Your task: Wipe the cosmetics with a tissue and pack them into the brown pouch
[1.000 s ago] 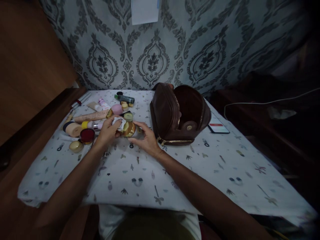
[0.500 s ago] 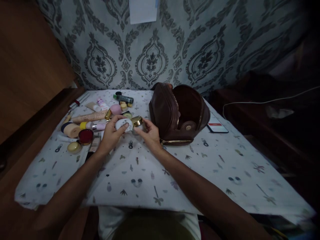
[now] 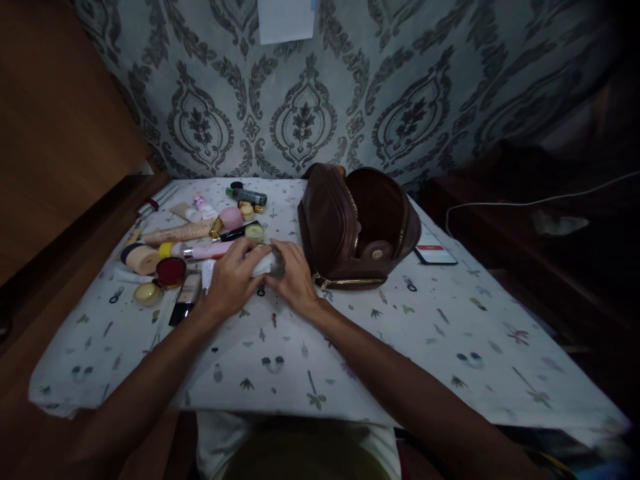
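Near the middle of the patterned cloth, my left hand [image 3: 235, 277] is closed on a crumpled white wipe [image 3: 263, 265]. My right hand [image 3: 295, 277] grips a small jar [image 3: 277, 263], its side pressed against the wipe. Fingers of both hands hide most of the jar. Just beyond them lies a round pale-green pot [image 3: 255, 233]. To the left of my left hand are a foundation bottle [image 3: 189, 291] and a dark red round container [image 3: 171, 272]. An open brown bag [image 3: 357, 230] stands right of my right hand, its zipper undone.
Several tubes and pots lie at the left, among them a beige tube [image 3: 179, 232], a pink sponge [image 3: 231, 218] and a green bottle [image 3: 247, 196]. A phone [image 3: 434, 247] lies behind the bag's right side. The table [image 3: 310, 373] meets a patterned wall covering.
Both hands have moved closer together and slightly toward me. The jar has turned, so its gold lid no longer shows. The foundation bottle is more fully visible.
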`<control>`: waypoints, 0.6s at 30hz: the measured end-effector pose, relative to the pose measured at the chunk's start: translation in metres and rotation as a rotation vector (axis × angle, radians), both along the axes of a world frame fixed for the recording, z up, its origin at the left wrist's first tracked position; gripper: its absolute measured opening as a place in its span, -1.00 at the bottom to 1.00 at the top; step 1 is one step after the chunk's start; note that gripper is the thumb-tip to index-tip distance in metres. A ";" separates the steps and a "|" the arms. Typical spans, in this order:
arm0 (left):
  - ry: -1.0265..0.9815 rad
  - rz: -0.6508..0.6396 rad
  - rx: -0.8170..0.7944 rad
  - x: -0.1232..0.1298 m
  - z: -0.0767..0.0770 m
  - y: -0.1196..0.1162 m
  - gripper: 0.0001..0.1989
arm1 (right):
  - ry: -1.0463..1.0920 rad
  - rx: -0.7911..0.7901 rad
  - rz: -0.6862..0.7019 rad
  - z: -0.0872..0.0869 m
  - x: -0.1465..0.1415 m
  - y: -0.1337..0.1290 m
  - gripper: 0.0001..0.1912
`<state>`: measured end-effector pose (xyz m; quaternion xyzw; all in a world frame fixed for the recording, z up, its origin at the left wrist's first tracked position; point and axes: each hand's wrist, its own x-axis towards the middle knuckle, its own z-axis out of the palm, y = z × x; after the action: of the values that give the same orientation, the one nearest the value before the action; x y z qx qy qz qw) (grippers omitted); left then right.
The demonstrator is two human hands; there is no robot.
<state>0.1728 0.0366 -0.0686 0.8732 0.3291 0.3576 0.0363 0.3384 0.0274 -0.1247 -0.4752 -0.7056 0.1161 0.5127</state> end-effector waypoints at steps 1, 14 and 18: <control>-0.022 0.017 -0.023 0.001 0.002 -0.001 -0.65 | -0.021 0.002 0.025 0.000 0.000 -0.001 -0.33; -0.849 0.108 -0.992 -0.005 0.002 0.034 -0.62 | 0.233 -0.102 0.309 0.007 -0.011 -0.009 -0.06; -0.988 0.122 -1.042 -0.002 0.001 0.034 -0.55 | 0.479 -0.225 0.336 0.006 -0.018 -0.007 -0.02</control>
<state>0.1705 0.0702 -0.0675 0.4586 0.4501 0.5089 0.5728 0.3202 0.0207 -0.1186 -0.3647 -0.6162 0.3852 0.5821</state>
